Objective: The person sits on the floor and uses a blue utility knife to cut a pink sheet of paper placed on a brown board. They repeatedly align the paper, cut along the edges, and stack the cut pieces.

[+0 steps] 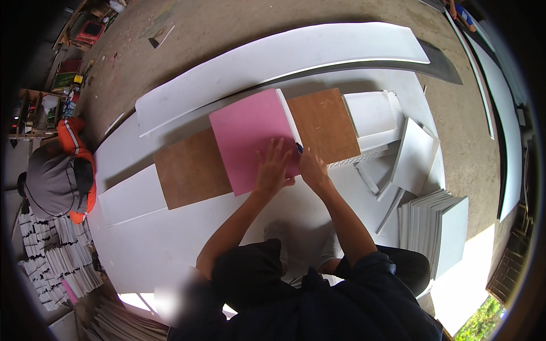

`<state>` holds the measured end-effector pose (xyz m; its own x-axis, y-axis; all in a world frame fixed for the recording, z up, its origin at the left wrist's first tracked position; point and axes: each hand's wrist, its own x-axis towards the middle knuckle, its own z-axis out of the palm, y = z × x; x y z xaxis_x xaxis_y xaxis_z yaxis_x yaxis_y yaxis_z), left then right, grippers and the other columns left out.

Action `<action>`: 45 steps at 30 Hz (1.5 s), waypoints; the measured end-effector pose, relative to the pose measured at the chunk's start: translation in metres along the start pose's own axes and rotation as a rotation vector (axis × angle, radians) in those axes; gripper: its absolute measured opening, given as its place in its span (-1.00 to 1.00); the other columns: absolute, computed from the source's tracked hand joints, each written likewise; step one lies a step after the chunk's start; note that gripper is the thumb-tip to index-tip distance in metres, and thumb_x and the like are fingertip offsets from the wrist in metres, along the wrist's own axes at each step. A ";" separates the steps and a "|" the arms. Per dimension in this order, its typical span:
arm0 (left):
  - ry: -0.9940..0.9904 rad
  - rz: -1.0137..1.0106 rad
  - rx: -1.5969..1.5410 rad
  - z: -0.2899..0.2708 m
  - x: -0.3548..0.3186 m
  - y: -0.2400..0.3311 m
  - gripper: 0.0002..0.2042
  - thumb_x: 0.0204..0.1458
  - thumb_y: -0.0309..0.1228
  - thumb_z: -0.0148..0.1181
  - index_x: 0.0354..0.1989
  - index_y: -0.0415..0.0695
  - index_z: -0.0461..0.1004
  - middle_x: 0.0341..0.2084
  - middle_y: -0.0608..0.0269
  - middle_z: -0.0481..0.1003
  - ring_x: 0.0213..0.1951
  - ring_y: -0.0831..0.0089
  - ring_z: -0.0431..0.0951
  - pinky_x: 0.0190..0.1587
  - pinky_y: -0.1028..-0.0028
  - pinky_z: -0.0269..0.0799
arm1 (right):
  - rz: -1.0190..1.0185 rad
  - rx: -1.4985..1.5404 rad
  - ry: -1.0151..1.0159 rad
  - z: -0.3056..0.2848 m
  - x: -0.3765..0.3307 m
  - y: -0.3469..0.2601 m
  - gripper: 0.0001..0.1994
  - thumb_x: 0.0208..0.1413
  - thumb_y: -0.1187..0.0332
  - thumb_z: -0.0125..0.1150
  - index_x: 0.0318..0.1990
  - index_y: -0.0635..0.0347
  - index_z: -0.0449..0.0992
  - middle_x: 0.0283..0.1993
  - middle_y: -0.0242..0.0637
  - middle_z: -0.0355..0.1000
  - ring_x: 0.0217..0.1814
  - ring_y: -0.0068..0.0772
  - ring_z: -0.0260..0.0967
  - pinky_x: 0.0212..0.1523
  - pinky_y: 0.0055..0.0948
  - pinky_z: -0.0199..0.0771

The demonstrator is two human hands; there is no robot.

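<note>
A pink rectangular sheet (250, 131) lies across a brown board (190, 167) in front of me, and brown also shows on its right side (324, 125). My left hand (274, 166) presses flat on the lower right part of the pink sheet, fingers spread. Closed around a dark-handled cutter knife (299, 148), my right hand (314, 169) is at the sheet's right edge. A narrow white strip (289, 116) runs along that edge, between pink and brown. The knife's blade is too small to make out.
Under everything lies a large white sheet (187, 244). Beyond is a long white panel (273, 54). White offcuts (415, 153) and a stack of white sheets (449, 227) sit at right. A person in orange and grey (57, 176) crouches at left, near piled sheets (62, 261).
</note>
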<state>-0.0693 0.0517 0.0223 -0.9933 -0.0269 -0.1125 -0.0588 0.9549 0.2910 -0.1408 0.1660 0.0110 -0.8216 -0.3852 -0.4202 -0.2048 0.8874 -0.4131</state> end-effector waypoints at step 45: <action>0.096 -0.022 0.291 0.025 0.001 0.006 -0.30 -0.47 0.06 0.29 -0.07 0.08 0.24 0.13 0.02 -0.02 0.22 -0.08 -0.18 -0.04 -0.37 -0.12 | -0.039 -0.069 -0.025 -0.018 -0.041 0.001 -0.85 -0.01 0.42 -0.09 -0.30 0.28 0.21 -0.45 0.03 0.42 -0.36 0.01 0.44 -0.39 -0.14 0.46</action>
<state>-0.0677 0.0648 0.0000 -0.9978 -0.0633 -0.0213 -0.0634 0.9980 0.0040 -0.1168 0.1870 0.0420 -0.7990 -0.4250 -0.4255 -0.2728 0.8867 -0.3734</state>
